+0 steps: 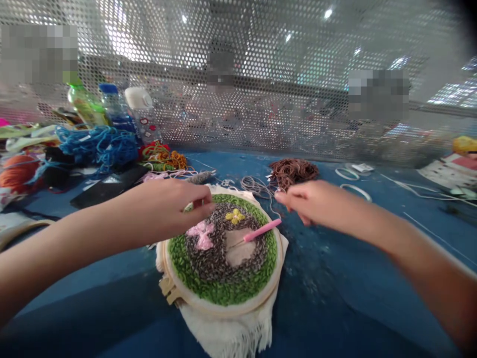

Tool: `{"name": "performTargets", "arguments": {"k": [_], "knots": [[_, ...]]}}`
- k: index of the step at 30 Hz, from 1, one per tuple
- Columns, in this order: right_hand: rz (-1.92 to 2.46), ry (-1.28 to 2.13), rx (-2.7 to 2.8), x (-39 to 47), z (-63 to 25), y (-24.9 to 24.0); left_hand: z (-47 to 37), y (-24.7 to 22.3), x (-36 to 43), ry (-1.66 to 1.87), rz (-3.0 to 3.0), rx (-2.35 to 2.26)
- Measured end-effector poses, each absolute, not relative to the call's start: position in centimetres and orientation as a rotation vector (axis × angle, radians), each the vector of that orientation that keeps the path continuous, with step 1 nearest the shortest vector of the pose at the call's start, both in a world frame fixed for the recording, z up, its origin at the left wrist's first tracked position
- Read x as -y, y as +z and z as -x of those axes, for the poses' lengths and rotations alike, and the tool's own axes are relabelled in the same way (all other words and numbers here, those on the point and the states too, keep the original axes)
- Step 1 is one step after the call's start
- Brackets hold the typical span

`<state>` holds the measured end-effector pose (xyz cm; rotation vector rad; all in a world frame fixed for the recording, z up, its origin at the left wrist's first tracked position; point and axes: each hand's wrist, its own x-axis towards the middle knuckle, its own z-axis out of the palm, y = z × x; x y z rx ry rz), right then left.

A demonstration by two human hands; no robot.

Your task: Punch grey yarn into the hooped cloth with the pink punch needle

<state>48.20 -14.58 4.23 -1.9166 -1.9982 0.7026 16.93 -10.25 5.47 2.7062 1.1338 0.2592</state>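
Observation:
A round wooden embroidery hoop (223,312) lies on the table, stretching white cloth with a frayed lower edge. Green and dark grey looped yarn covers most of it, with a pink patch (203,234), a yellow flower (235,216) and a bare area. Across that bare area rests a pink-handled punch needle (263,230), touched by neither hand. My left hand (182,206) hovers over the hoop's upper left with its fingers curled in; what they hold is hidden. Beyond the upper right rim, my right hand (303,199) pinches at the grey yarn (255,185).
Behind the hoop sits a brown yarn bundle (293,171). Blue yarn (99,146), an orange ball (18,173), a dark flat object (108,186) and several bottles (119,109) crowd the left. White rings (356,191) lie to the right. A perforated metal screen (253,114) stands at the back.

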Motion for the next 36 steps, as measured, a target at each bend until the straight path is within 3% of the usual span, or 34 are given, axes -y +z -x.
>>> {"name": "performTargets", "arguments": {"k": [3, 6, 10, 16, 26, 36], "knots": [[1.9, 1.386, 1.748, 17.3, -49.1, 0.7, -17.1, 4.5, 10.0, -0.086, -2.807, -1.038], [1.611, 1.843, 1.235, 18.6, -49.0, -1.8, -17.8, 3.9, 10.3, -0.127, -2.76, -1.066], [1.444, 1.778, 0.779, 19.0, -47.3, -2.5, -18.5, 3.4, 11.0, -0.105, -2.751, -1.025], [1.478, 1.635, 0.646, 17.9, -44.9, -1.9, -18.4, 3.2, 11.0, -0.03, -2.757, -0.963], [1.236, 1.604, 0.966, 14.0, -43.6, -2.4, -19.4, 3.1, 11.0, 0.05, -2.614, -0.979], [0.856, 1.614, 1.382, 14.9, -40.3, 3.4, -20.2, 0.0, 10.7, 0.131, -2.089, -0.756]]}}
